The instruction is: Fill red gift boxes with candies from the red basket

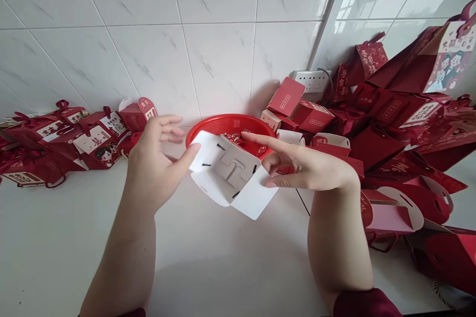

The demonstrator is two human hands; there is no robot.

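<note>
An unfolded gift box (234, 171) is tilted above the table, its white inside facing me and its flaps spread apart. Slots and a T-shaped locked tab show in its base. My right hand (297, 161) grips the right flap between thumb and bent fingers, the index finger stretched along the far edge. On the left flap rests the thumb of my left hand (159, 158); its other fingers are apart and off the card. Behind the box, a red plastic basket (217, 120) holds small red-wrapped pieces (235, 137), partly hidden.
Several red gift boxes (96, 141) with ribbons stand at left. A larger heap of red boxes (383, 133) fills the right side, close to my right forearm. A white power strip (311, 80) lies against the tiled wall (219, 54). The white table (230, 262) spreads in front.
</note>
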